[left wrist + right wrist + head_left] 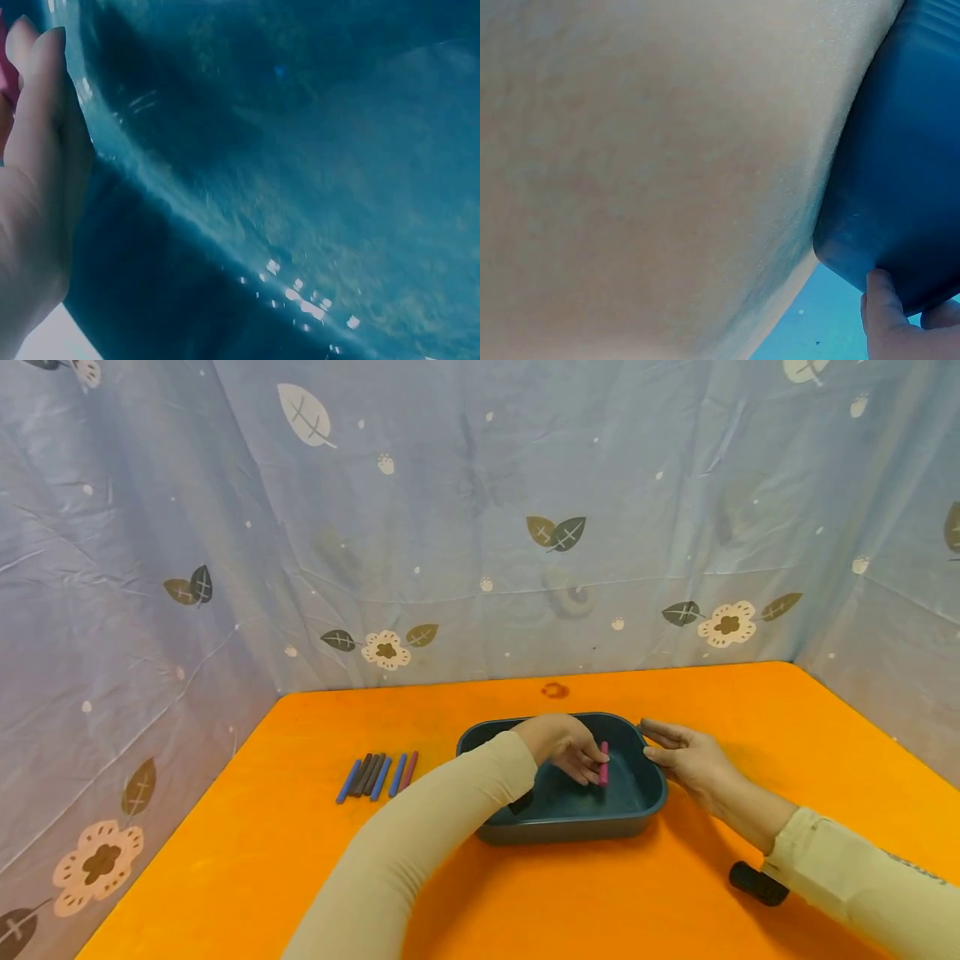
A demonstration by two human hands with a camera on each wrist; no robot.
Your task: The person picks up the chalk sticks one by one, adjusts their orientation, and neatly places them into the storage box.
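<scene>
In the head view, a dark teal rectangular tub [555, 832] stands on the orange table. My left hand [567, 748] reaches inside it and pinches a pink stick [603, 765], held near the tub's right part. The left wrist view shows the same hand [37, 150] at the left edge, with part of the pink stick [7, 71] by its fingers. My right hand [697, 764] touches the tub's right end, fingers on the rim and outer wall. In the right wrist view, fingertips of that hand [904, 322] rest against the tub's outside [900, 172].
Several blue and dark sticks and one reddish stick [408, 771] lie side by side on the table [247, 843] left of the tub. A black cylindrical object [757, 883] is beside the right forearm. Patterned curtains [480, 543] enclose the table's back and sides.
</scene>
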